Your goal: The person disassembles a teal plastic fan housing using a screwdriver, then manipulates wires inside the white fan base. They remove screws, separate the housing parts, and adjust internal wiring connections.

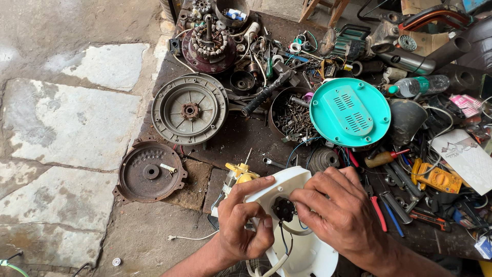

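Head view, hands: two in view. The left hand (246,223) is closed around the near edge of a white plastic housing (302,246); the right hand (341,210) lies over the housing's far side, fingers curled, fingertips at a black round fitting (283,209).
Head view, housing: one, held low and central, in front of the workbench (241,136), tilted toward the camera. Thin wires (284,241) hang from the fitting; their number cannot be told.
Head view, yellow part: one small yellow motor-like piece (241,174) just behind the left hand, touching or nearly touching the housing.
Head view, round metal covers: two, a grey ribbed one (189,109) on the bench and a rusty one (149,172) at the bench's edge.
Head view, wound stator: one (209,43), at the far end.
Head view, teal disc: one vented lid (350,113), resting over a bowl.
Head view, bowl of screws: one (292,115).
Head view, bottle: one clear plastic bottle (417,84), lying down.
Head view, yellow meter: one (438,178).
Risk, wires: a sharp twist of the fitting may, in judgement, strain or break the thin leads.
Risk, grip: the housing is unsupported below; a slip could drop it onto the stone floor (66,133).
Risk, small parts: a loosened screw could vanish among the clutter.
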